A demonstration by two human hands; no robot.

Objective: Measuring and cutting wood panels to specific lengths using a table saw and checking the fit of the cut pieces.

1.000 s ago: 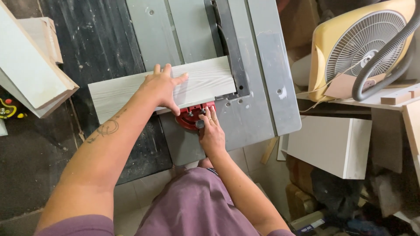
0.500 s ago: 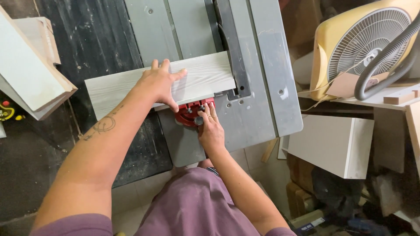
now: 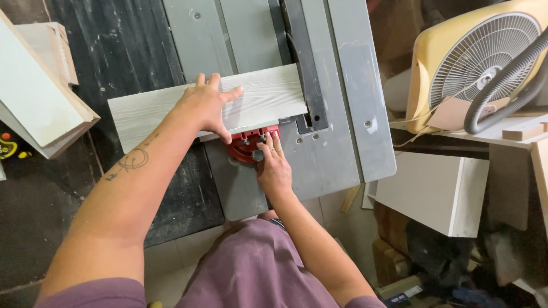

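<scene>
On the grey saw table [image 3: 348, 114], a pale wood-grain board [image 3: 268, 100] lay crosswise against the red mitre gauge [image 3: 242, 149]. Left hand [image 3: 205, 108] pressed flat on the board, fingers spread, grasping nothing. Right hand [image 3: 274, 165] clenched the gauge's black knob [image 3: 258, 154], just below the board. Yellow fan [image 3: 474, 63] stood well right.

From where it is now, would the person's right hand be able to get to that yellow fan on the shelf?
Probably yes. The right hand rests on the red gauge at the saw table, and nothing tall stands between it and the yellow fan. The grey hose lies across the fan's front.
</scene>
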